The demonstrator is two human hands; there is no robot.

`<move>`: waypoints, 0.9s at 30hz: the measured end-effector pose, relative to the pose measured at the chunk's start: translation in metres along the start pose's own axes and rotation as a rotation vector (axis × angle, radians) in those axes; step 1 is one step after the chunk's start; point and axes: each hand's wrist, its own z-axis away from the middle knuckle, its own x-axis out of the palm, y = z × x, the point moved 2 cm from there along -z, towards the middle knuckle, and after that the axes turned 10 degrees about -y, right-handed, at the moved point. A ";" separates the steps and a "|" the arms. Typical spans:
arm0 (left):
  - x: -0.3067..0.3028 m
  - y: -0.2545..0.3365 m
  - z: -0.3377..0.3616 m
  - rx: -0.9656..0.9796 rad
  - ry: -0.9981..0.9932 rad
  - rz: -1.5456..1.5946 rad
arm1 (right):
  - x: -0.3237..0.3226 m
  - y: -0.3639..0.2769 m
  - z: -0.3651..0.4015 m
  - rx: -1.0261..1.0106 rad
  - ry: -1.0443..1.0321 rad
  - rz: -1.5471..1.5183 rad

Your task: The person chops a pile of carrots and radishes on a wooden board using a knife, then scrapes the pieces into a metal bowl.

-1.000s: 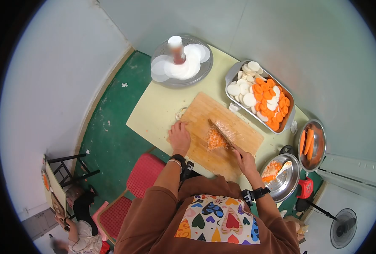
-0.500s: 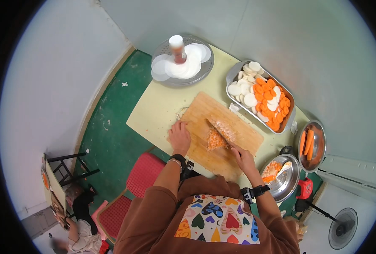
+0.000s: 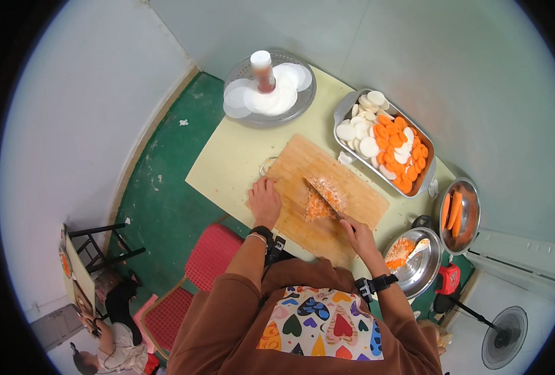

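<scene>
A wooden cutting board (image 3: 302, 231) lies slanted on the pale yellow table (image 3: 218, 165). My right hand (image 3: 357, 234) is closed round the handle of a knife (image 3: 320, 196), whose blade rests across a heap of finely chopped orange and white pieces (image 3: 318, 208) on the board. My left hand (image 3: 265, 201) lies at the board's left edge, fingers apart and holding nothing. Right of the board, a steel bowl (image 3: 426, 271) holds more chopped pieces and a white spoon (image 3: 419, 248).
Behind the board stands a metal tray (image 3: 431, 174) of white and orange slices. A round perforated tray (image 3: 308, 103) holds white discs and a bottle (image 3: 263, 74). Whole carrots (image 3: 455, 211) lie in another bowl (image 3: 473, 222). Red chair (image 3: 212, 256), fan (image 3: 505, 337), and a person (image 3: 118, 334) at lower left.
The knife blade has shifted very slightly over the chopped heap. At lower left, the other person's head has moved a little. My left hand looks unchanged.
</scene>
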 end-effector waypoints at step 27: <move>0.001 -0.001 0.001 -0.008 -0.025 -0.024 | -0.014 0.053 0.017 0.047 0.346 -0.050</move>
